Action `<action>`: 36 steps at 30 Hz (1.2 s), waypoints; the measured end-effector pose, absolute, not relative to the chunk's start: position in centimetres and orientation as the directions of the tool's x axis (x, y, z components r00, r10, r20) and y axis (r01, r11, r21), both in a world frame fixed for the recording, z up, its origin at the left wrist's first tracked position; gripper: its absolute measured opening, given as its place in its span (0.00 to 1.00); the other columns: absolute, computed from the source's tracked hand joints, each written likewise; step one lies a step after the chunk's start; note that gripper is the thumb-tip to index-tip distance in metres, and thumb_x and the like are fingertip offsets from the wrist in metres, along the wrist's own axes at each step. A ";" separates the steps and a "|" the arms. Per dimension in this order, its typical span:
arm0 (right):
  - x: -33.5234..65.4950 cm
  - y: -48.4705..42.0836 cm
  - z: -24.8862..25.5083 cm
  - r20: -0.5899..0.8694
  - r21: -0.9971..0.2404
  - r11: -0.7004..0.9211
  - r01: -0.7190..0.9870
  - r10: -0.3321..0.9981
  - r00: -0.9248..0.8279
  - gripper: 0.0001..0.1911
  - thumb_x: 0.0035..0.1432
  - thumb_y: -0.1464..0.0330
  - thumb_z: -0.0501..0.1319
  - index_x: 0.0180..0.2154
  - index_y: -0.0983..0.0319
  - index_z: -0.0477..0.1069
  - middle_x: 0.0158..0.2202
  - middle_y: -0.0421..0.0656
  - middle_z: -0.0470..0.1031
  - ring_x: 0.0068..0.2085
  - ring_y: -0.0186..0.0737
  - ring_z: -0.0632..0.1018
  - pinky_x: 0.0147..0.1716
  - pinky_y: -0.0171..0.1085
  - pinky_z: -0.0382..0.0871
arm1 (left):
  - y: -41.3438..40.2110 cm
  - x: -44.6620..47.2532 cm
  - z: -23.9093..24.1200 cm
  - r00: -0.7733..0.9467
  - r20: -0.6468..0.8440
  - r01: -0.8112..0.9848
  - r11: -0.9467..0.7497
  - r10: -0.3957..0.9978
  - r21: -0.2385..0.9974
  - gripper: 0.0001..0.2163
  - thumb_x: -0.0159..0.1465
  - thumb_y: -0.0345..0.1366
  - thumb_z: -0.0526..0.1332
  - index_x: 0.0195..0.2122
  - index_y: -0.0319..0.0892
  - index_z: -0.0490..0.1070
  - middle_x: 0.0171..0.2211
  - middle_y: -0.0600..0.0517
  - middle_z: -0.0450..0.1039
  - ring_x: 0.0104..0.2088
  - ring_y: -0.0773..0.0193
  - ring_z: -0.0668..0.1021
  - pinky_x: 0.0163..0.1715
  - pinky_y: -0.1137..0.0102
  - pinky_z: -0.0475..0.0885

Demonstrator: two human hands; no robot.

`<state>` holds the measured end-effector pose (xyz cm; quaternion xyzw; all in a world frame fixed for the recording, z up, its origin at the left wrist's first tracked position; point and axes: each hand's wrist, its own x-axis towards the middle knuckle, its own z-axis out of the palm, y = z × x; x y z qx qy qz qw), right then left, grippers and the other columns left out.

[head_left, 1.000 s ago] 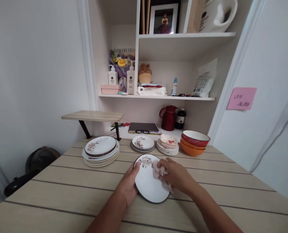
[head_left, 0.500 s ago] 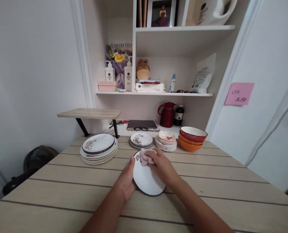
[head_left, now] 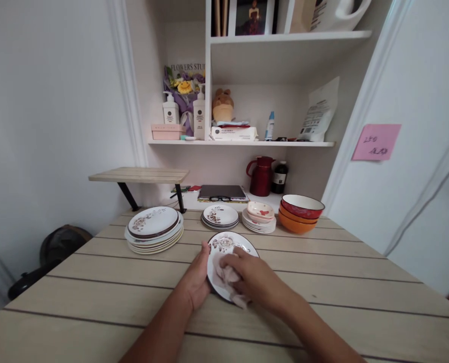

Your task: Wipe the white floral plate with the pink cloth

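Right hand (head_left: 255, 278): fingers (head_left: 232, 260) curled closed around a crumpled pale cloth (head_left: 225, 276), pressed to the face of the floral plate (head_left: 223, 244). Left hand (head_left: 197, 280): gripping the floral plate's left edge, thumb uppermost, other fingers mostly hidden. Floral plate: between both hands, low centre of the bench (head_left: 345, 282); contact with it not discernible. Probably best wiped with light, even pressure out to the rim, left grip firm against turning. Beyond: small plate stack (head_left: 220, 215), near; to its right, stacked dishes (head_left: 259, 227) and bowls (head_left: 297, 223); well left, large plate stack (head_left: 154, 223). Short strokes advisable, seemingly, for clearance.
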<state>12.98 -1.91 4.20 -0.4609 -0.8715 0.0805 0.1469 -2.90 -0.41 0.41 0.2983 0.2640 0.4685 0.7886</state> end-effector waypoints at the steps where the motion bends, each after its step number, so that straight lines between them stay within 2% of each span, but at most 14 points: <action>1: 12.2 -1.6 3.9 0.228 -0.286 0.560 0.778 0.828 -0.512 0.23 0.45 0.75 0.60 0.45 0.52 0.68 0.44 0.41 0.68 0.38 0.38 0.72 0.33 0.32 0.58 | -0.4 -2.9 0.4 0.420 -0.139 -0.582 0.383 0.897 0.717 0.31 0.58 0.56 0.52 0.54 0.37 0.64 0.47 0.40 0.73 0.48 0.51 0.75 0.49 0.58 0.66; 6: 11.7 0.7 3.5 0.375 -0.283 0.479 0.831 0.853 -0.364 0.22 0.54 0.71 0.56 0.51 0.50 0.64 0.47 0.43 0.66 0.41 0.39 0.73 0.35 0.33 0.60 | -0.2 -2.9 0.1 0.397 -0.104 -0.589 0.340 0.912 0.733 0.30 0.58 0.57 0.52 0.54 0.39 0.63 0.47 0.41 0.74 0.46 0.53 0.75 0.49 0.60 0.66; 9: 13.8 1.6 3.9 0.374 -0.259 0.366 0.894 0.891 -0.256 0.21 0.55 0.69 0.55 0.51 0.49 0.64 0.46 0.43 0.68 0.39 0.39 0.73 0.33 0.33 0.59 | -0.2 -3.0 0.0 0.407 -0.119 -0.555 0.348 0.906 0.756 0.32 0.57 0.58 0.51 0.54 0.39 0.63 0.48 0.40 0.73 0.48 0.52 0.74 0.50 0.58 0.65; 13: 17.0 1.4 4.4 0.170 -0.229 0.256 0.939 0.961 -0.220 0.20 0.49 0.68 0.59 0.47 0.51 0.65 0.40 0.41 0.73 0.36 0.41 0.73 0.27 0.33 0.53 | -0.2 -3.1 0.3 0.445 -0.171 -0.497 0.401 0.879 0.769 0.35 0.56 0.59 0.50 0.55 0.36 0.63 0.48 0.38 0.73 0.50 0.48 0.73 0.51 0.55 0.63; 16: 17.8 0.3 4.6 -0.004 -0.254 0.351 0.901 0.932 -0.364 0.19 0.45 0.69 0.61 0.43 0.54 0.66 0.37 0.40 0.75 0.35 0.41 0.73 0.27 0.32 0.52 | -0.2 -3.2 0.4 0.443 -0.179 -0.496 0.407 0.878 0.767 0.34 0.57 0.59 0.51 0.56 0.38 0.62 0.48 0.38 0.72 0.50 0.49 0.73 0.52 0.54 0.62; 18: 17.1 -0.3 4.3 -0.026 -0.309 0.438 0.844 0.884 -0.468 0.19 0.43 0.68 0.62 0.41 0.55 0.66 0.37 0.40 0.74 0.35 0.40 0.72 0.28 0.32 0.53 | -0.2 -3.2 0.4 0.452 -0.142 -0.528 0.392 0.881 0.753 0.33 0.57 0.58 0.50 0.56 0.38 0.62 0.49 0.39 0.72 0.50 0.50 0.73 0.52 0.56 0.62; 22: 13.6 -0.6 3.2 0.147 -0.499 0.553 0.667 0.813 -0.564 0.20 0.44 0.72 0.62 0.43 0.54 0.66 0.39 0.38 0.74 0.38 0.37 0.72 0.32 0.31 0.58 | -0.2 -3.0 0.4 0.473 -0.133 -0.559 0.413 0.871 0.719 0.32 0.58 0.58 0.50 0.54 0.36 0.64 0.47 0.39 0.73 0.48 0.51 0.74 0.51 0.58 0.64; 25: 11.7 0.1 2.7 0.291 -0.518 0.575 0.634 0.815 -0.501 0.22 0.46 0.73 0.61 0.45 0.54 0.67 0.44 0.40 0.70 0.41 0.38 0.71 0.37 0.32 0.59 | -0.2 -2.8 0.5 0.435 -0.143 -0.573 0.396 0.889 0.718 0.32 0.58 0.57 0.50 0.52 0.36 0.65 0.44 0.39 0.75 0.46 0.51 0.76 0.49 0.58 0.66; 28: 11.8 1.0 2.8 0.329 -0.496 0.505 0.706 0.862 -0.385 0.22 0.48 0.73 0.60 0.46 0.52 0.68 0.43 0.41 0.68 0.39 0.37 0.71 0.36 0.32 0.59 | -0.3 -2.8 0.5 0.409 -0.135 -0.582 0.372 0.903 0.723 0.31 0.58 0.56 0.51 0.53 0.36 0.65 0.42 0.40 0.76 0.45 0.52 0.76 0.49 0.58 0.66; 32: 13.2 1.8 3.4 0.372 -0.395 0.304 0.867 0.916 -0.152 0.21 0.49 0.75 0.57 0.44 0.50 0.71 0.44 0.42 0.64 0.37 0.36 0.70 0.29 0.31 0.55 | -0.3 -2.9 0.3 0.425 -0.146 -0.555 0.385 0.893 0.737 0.32 0.57 0.57 0.51 0.53 0.37 0.65 0.43 0.40 0.76 0.47 0.52 0.76 0.51 0.58 0.64; 36: 12.8 1.6 3.6 0.425 -0.270 0.224 0.937 0.900 -0.093 0.18 0.51 0.74 0.55 0.42 0.53 0.72 0.43 0.43 0.65 0.35 0.36 0.70 0.25 0.32 0.51 | -0.1 -3.0 -0.1 0.445 -0.127 -0.534 0.377 0.886 0.757 0.33 0.57 0.59 0.50 0.54 0.38 0.64 0.46 0.40 0.75 0.48 0.53 0.75 0.52 0.58 0.63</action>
